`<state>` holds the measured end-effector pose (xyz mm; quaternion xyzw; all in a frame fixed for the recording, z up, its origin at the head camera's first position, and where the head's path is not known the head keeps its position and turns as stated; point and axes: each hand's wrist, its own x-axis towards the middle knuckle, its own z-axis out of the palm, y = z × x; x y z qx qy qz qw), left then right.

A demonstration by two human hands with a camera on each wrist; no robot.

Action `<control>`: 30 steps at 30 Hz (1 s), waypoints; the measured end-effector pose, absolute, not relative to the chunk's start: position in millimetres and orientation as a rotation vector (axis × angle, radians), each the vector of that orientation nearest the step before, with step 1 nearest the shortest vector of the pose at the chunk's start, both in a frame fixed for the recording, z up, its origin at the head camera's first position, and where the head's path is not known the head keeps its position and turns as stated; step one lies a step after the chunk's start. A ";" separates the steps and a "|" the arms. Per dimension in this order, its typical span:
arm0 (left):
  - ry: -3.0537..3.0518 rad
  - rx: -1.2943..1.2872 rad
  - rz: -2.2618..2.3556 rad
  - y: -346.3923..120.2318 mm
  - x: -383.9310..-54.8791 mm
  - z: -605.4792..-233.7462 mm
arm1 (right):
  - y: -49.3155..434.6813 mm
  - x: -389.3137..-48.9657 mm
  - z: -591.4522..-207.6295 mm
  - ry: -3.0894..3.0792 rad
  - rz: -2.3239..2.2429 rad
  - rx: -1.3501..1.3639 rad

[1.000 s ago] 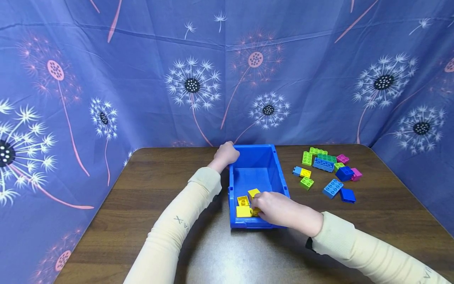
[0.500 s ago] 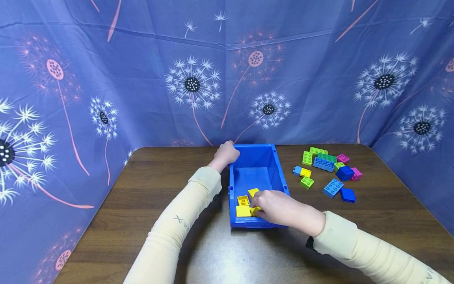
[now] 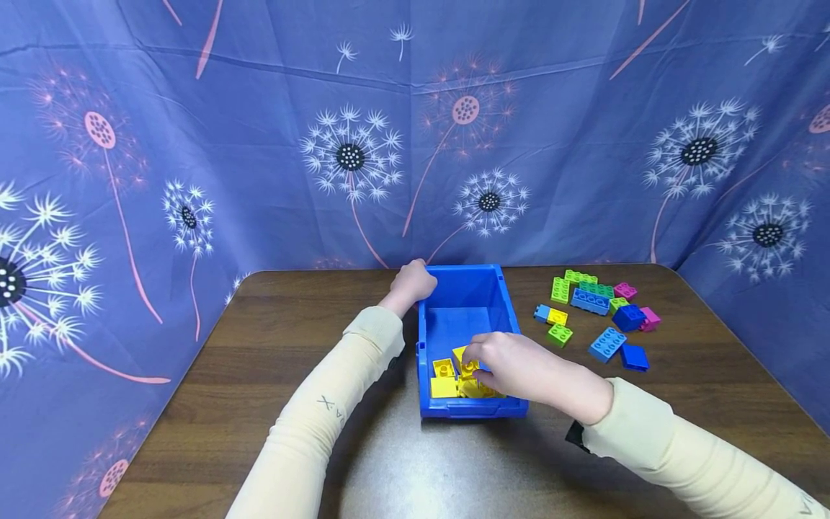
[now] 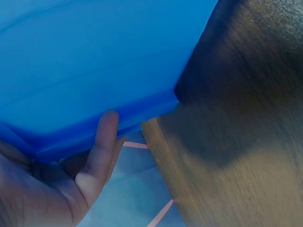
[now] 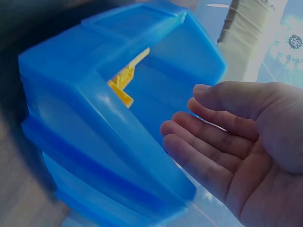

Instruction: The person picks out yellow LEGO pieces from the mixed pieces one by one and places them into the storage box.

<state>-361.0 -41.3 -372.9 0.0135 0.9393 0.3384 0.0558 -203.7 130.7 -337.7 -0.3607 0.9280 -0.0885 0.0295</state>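
Note:
My left hand (image 3: 415,281) grips the far left rim of a blue plastic bin (image 3: 515,324); in the left wrist view a finger (image 4: 108,130) lies against the bin's blue wall. Several yellow building bricks (image 3: 444,387) lie at the near end inside the bin. Over them hovers my right hand (image 3: 519,366). In the right wrist view its fingers (image 5: 208,163) are loosely spread with nothing between them, beside the bin's near wall (image 5: 90,127). That wall hides most of the yellow bricks (image 5: 124,80) there.
Right of the bin, loose bricks are scattered on the wooden table (image 3: 279,360): a light blue one (image 3: 608,344), a dark blue one (image 3: 634,357), a lime one (image 3: 560,334), a pink one (image 3: 650,319) and others. Behind the table hangs a blue dandelion-print cloth (image 3: 272,166).
My right hand has risen slightly from the yellow bricks and its fingers have spread, so more bricks show beneath it. The left hand stays on the bin's rim.

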 end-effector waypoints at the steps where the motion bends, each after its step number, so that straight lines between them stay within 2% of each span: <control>1: 2.851 0.039 1.026 -41.4 -360.9 -373.0 | 131.6 -203.7 -335.8 2.868 -0.267 -1.117; 19: 2.848 0.008 1.014 -40.5 -360.0 -371.1 | 157.7 -213.9 -308.3 3.095 -0.346 -1.250; 30: 2.862 0.033 1.020 -41.2 -360.2 -372.7 | 170.4 -220.6 -304.6 3.233 -0.269 -1.182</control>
